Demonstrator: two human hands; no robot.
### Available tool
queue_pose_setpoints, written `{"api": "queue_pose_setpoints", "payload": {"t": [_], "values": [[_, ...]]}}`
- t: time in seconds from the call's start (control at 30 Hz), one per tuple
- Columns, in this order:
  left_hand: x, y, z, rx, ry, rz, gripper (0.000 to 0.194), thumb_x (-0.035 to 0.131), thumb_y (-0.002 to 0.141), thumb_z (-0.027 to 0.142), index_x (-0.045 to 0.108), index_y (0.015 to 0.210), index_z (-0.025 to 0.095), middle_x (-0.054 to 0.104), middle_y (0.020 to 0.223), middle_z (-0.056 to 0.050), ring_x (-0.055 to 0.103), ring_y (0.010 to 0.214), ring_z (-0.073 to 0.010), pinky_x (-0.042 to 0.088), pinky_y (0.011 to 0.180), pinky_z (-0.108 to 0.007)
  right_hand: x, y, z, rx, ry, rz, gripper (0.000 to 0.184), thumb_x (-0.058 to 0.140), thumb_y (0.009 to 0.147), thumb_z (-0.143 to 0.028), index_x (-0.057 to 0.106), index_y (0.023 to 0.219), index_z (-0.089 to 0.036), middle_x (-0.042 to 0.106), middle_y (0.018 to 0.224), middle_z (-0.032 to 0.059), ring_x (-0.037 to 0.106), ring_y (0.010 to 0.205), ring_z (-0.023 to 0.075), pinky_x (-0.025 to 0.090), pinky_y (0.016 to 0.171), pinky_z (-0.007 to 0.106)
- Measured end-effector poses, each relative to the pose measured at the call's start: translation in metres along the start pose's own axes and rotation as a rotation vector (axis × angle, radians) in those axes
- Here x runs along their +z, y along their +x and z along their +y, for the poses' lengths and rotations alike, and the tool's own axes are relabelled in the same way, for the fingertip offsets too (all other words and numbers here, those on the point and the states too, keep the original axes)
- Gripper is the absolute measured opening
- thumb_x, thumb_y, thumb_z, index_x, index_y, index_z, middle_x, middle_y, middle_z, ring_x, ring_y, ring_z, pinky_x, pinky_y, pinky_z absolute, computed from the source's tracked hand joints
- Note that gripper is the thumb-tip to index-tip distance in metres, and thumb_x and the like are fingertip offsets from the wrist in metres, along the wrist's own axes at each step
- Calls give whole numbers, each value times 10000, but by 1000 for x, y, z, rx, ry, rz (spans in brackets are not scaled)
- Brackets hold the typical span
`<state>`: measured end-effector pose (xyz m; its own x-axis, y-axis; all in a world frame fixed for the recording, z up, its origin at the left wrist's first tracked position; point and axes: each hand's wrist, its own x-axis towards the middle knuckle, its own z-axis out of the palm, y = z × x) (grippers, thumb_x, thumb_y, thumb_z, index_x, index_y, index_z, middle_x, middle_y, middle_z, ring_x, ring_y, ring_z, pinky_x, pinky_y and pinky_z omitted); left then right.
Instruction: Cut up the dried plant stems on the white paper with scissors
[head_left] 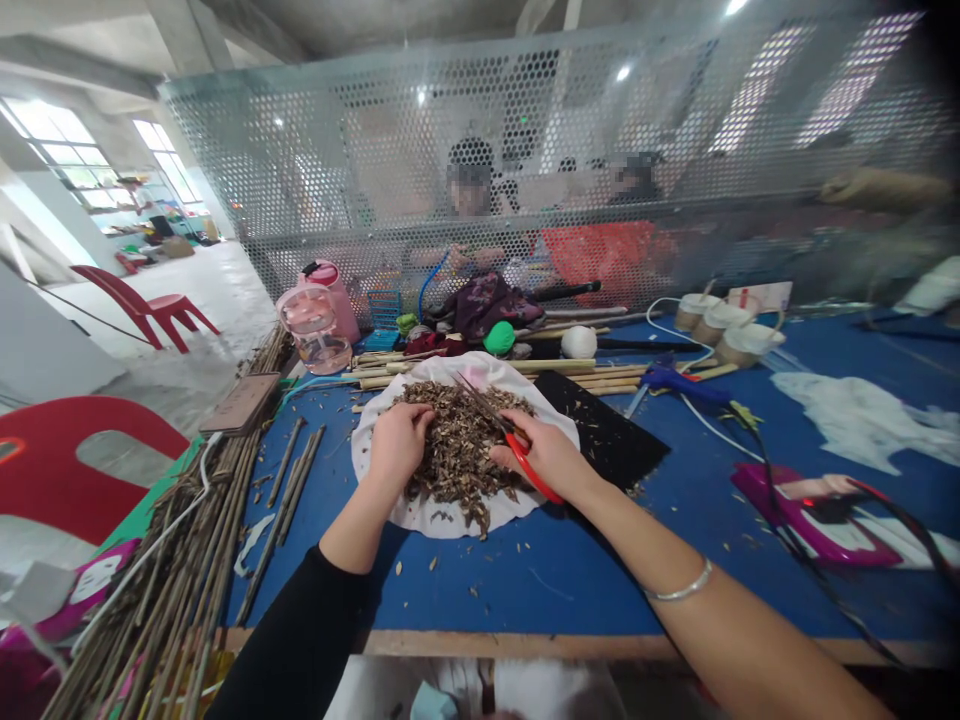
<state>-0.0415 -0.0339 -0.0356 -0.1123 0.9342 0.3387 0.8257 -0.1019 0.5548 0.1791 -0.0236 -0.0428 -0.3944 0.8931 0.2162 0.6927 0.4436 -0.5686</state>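
A heap of brown dried plant bits (457, 450) lies on a round white cloth (435, 522) in front of me. My left hand (399, 440) is at the heap's left side, its fingers curled and pinched together; what they hold, if anything, is too small to make out. My right hand (546, 452) grips a pair of scissors (523, 458) with red handles at the heap's right side. The blades point up and left over the heap. A black sheet (607, 425) lies beside the cloth, to the right of it.
Bundled thin sticks (187, 540) line the left edge, with a phone (240, 403) on top. Behind the cloth are a clear jug (311, 330), a green ball (499, 338) and a white ball (579, 343). Paper cups (720, 325) and a glue gun (686, 385) lie right. A perforated screen (360, 150) stands behind.
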Motion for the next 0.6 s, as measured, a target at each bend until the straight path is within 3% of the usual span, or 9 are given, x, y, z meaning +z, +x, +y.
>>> {"api": "queue_pose_setpoints", "payload": {"t": [0.1, 0.27, 0.43, 0.53, 0.6], "values": [[1, -1, 0, -22, -61, -29, 221, 522, 796, 215, 701, 925, 197, 706, 934, -67, 630, 879, -213, 448, 814, -312, -1, 1, 3, 12, 17, 2, 627, 547, 726, -592, 508, 1187, -171, 669, 881, 81, 616, 790, 228, 465, 708, 321], [1, -2, 3, -2, -145, 82, 177, 594, 758, 281, 715, 860, 202, 704, 890, -51, 622, 831, -184, 451, 808, -300, -3, -1, 1, 4, 16, -8, 617, 550, 724, -589, 508, 1183, -178, 671, 881, 76, 613, 801, 230, 462, 706, 317], [3, -3, 5, 32, -200, 112, 221, 511, 813, 267, 709, 857, 181, 685, 862, -58, 592, 836, -173, 430, 802, -293, -4, -2, -6, 9, -4, -40, 584, 560, 731, -552, 513, 1176, -177, 668, 801, 55, 607, 757, 221, 453, 666, 308], [7, -4, 8, -71, -389, 68, 218, 522, 805, 287, 703, 856, 177, 677, 868, -51, 581, 824, -159, 433, 764, -266, -4, -3, -8, 1, 6, -36, 551, 574, 735, -512, 515, 1170, -180, 669, 838, 61, 608, 772, 214, 452, 679, 302], [9, -6, 12, -251, -646, -27, 230, 561, 777, 328, 693, 896, 182, 659, 790, -30, 553, 674, -119, 425, 600, -220, -4, -3, -7, -10, 18, -33, 532, 582, 734, -494, 519, 1161, -183, 669, 853, 61, 608, 773, 210, 453, 685, 299]]}}
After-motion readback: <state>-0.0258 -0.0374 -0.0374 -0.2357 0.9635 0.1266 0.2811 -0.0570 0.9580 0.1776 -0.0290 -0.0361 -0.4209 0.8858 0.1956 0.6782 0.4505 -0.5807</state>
